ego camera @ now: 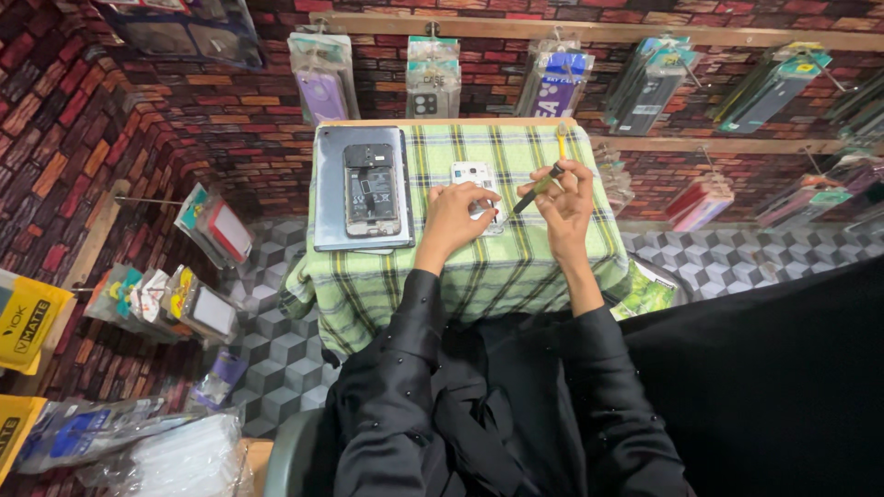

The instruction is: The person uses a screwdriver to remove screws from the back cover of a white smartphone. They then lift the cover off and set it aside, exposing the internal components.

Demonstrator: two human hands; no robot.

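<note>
tablet [363,189] blocks left (cloth [534,267] front free)

Single head-worn view, looking steeply down from above.

Faces forward and down over both black sleeves onto a small table with a green plaid cloth [479,267], fairly near; takes in brick-pattern walls [83,120] beyond the fingertips and hanging phone-case packets [433,78].

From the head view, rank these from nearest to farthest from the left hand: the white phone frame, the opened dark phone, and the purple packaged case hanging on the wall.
1. White phone frame: under the left hand, its fingers touching it, mid-table.
2. Opened dark phone: to the hand's left, lying on the grey mat.
3. Purple packaged case: hanging on the brick wall beyond the table, up and to the left.
</note>
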